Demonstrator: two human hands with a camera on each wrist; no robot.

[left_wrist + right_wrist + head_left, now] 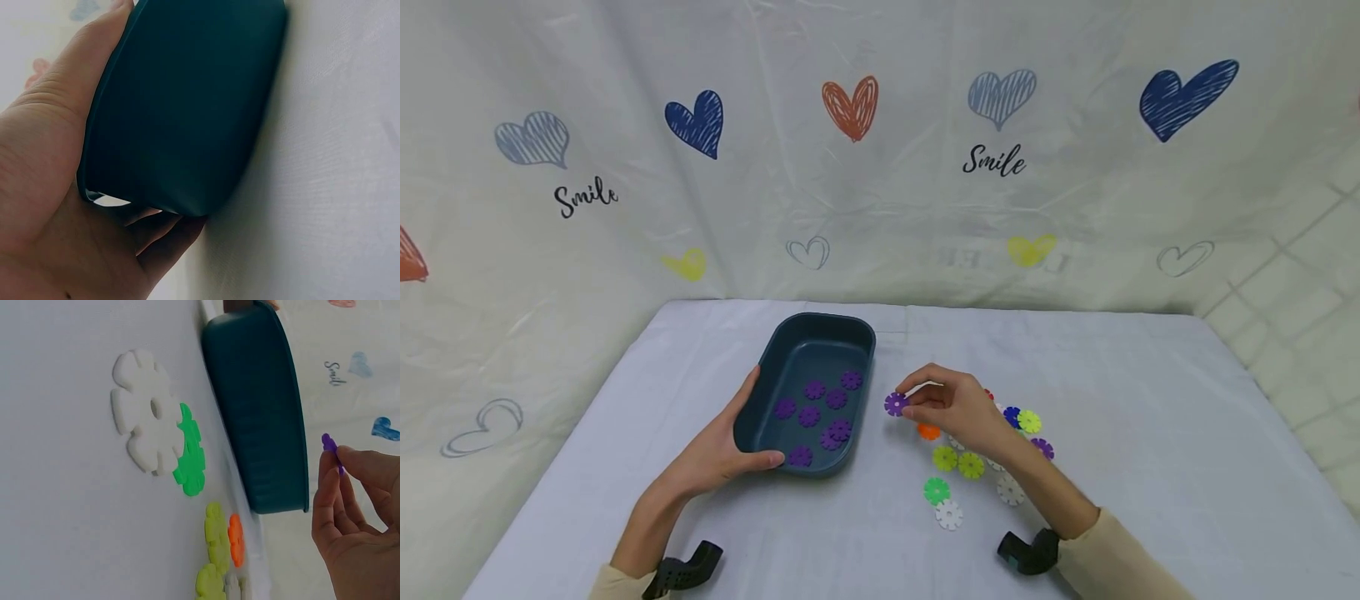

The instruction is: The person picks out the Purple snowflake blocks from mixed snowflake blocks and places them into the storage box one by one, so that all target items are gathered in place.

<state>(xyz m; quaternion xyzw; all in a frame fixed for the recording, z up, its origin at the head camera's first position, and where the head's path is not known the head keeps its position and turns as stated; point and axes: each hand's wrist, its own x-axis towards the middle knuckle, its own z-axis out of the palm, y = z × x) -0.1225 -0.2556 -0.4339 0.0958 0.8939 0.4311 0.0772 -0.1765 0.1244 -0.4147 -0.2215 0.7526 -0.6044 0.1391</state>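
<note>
A dark teal rectangular tub (752,450) stands on the table's left half, with several purple flower-shaped discs (809,416) lying on its floor. My left hand (718,450) grips the tub's near left corner, thumb over the rim; the left wrist view shows the fingers round its outer wall (187,106). Between thumb and fingertips my right hand (958,408) pinches one purple disc (895,404), held above the table just right of the tub. In the right wrist view that pinched disc (332,450) appears edge-on.
Under and around my right forearm lie loose discs: orange (928,432), yellow-green (945,457), green (936,490), white (949,515), blue (1012,417) and another purple disc (1042,448). A white cloth (1150,433) covers the table. Behind it hangs a curtain (910,183) printed with hearts.
</note>
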